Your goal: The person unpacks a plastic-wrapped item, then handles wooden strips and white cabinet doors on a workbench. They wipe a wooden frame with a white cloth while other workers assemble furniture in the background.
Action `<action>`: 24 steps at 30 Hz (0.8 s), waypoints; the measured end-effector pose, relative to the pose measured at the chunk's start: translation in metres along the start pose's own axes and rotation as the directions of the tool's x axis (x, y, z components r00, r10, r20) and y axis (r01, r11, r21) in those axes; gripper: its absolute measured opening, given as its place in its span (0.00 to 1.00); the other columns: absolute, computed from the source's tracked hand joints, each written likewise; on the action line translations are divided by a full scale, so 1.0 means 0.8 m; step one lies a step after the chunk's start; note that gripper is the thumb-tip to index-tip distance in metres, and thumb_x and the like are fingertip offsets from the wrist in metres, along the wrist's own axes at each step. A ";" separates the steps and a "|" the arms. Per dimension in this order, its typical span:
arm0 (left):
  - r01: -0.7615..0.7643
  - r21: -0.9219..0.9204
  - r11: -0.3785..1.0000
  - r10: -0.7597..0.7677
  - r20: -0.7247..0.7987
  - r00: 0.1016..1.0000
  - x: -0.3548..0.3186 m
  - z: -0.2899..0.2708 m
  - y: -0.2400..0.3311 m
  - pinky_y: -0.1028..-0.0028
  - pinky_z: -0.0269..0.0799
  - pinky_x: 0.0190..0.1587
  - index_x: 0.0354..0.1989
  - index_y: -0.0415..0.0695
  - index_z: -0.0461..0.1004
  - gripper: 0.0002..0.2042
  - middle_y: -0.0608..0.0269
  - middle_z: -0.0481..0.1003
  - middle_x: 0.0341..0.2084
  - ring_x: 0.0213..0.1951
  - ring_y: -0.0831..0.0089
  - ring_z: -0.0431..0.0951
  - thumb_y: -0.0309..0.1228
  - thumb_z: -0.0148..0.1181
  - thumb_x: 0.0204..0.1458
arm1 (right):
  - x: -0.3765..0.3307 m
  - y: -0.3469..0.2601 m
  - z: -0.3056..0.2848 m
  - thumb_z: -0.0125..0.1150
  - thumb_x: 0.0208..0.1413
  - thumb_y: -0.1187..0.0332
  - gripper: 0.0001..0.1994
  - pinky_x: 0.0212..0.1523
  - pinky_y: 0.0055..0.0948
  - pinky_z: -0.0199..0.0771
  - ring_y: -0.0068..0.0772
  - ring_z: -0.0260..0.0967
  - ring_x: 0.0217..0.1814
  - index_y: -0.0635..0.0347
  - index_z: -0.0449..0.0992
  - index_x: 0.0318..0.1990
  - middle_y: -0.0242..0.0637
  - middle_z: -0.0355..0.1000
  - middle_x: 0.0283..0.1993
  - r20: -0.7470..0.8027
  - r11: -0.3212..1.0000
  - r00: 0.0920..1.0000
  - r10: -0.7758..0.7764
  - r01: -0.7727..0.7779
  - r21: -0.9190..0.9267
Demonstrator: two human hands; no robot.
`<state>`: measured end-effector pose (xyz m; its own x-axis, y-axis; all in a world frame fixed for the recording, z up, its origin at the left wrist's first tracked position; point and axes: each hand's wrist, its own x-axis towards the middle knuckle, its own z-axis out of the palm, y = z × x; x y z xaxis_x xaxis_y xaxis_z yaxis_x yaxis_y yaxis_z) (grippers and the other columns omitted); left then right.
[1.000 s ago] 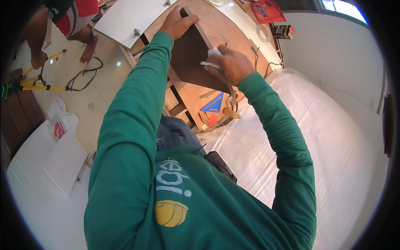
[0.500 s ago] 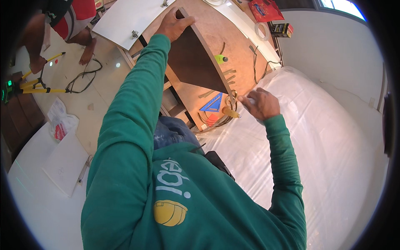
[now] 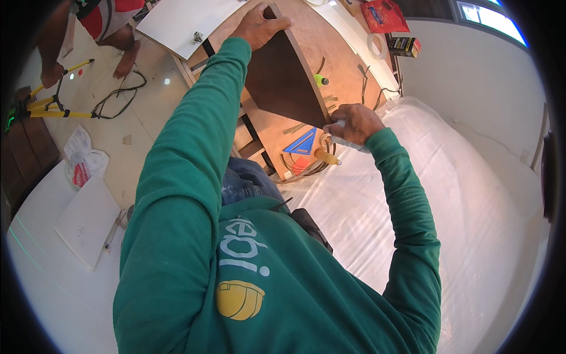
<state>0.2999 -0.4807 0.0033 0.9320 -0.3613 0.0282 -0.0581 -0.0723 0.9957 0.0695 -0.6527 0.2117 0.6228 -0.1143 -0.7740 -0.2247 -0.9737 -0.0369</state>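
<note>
A dark brown board [image 3: 280, 82] stands tilted on edge above the wooden work surface. My left hand [image 3: 259, 28] is closed over its far upper corner, thumb on one side and fingers on the other. At the board's near right corner, my right hand [image 3: 358, 123] is closed around a whitish, crumpled, cloth-like thing [image 3: 349, 142] and rests against the edge. Most of that thing is hidden by the fingers. Just below the corner lie a blue triangular square [image 3: 301, 141] and a yellowish bottle [image 3: 327, 157]. Part of a lime-green bottle [image 3: 321, 80] shows behind the board.
Clear plastic sheeting [image 3: 448, 200] covers a broad surface on the right. A tape roll [image 3: 377, 46], a red bag [image 3: 384, 16] and a dark box [image 3: 405, 46] sit at the far right. Farther left are a white panel [image 3: 171, 26], a yellow tripod [image 3: 71, 114] and another person's foot [image 3: 126, 60].
My right hand has moved in to the board's near right corner and its fingers have curled more tightly. The left hand keeps its hold on the board. The whole view has shifted slightly.
</note>
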 end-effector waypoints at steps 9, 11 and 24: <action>0.079 -0.088 0.993 -0.065 0.146 0.987 -0.006 -0.004 0.008 0.63 0.77 0.59 0.62 0.36 0.74 0.38 0.52 0.82 0.50 0.52 0.60 0.82 0.53 0.73 0.50 | -0.066 0.001 -0.060 0.74 0.54 0.56 0.23 0.45 0.46 0.80 0.53 0.80 0.45 0.58 0.73 0.49 0.48 0.80 0.44 -0.434 0.982 0.898 0.069 0.015 0.188; 0.065 -0.145 0.987 -0.043 0.150 0.988 -0.008 -0.006 0.019 0.64 0.78 0.59 0.62 0.37 0.74 0.37 0.54 0.82 0.50 0.52 0.62 0.83 0.52 0.74 0.51 | -0.048 -0.012 -0.052 0.74 0.54 0.55 0.23 0.44 0.47 0.80 0.54 0.80 0.43 0.57 0.73 0.51 0.46 0.78 0.45 -0.583 0.972 0.807 -0.094 0.201 0.122; 0.159 -0.301 0.940 -0.118 0.149 0.982 -0.027 -0.009 0.044 0.73 0.68 0.53 0.45 0.45 0.77 0.20 0.72 0.74 0.38 0.43 0.78 0.71 0.47 0.72 0.54 | -0.029 0.036 0.100 0.77 0.53 0.61 0.14 0.45 0.45 0.76 0.49 0.74 0.49 0.51 0.82 0.46 0.39 0.76 0.48 -0.680 0.919 0.671 -0.296 0.395 -0.010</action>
<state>0.2805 -0.4684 0.0382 0.8688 -0.4843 -0.1032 0.2009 0.1543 0.9674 -0.0112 -0.6623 0.1779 0.9939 0.0772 -0.0782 0.0469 -0.9416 -0.3334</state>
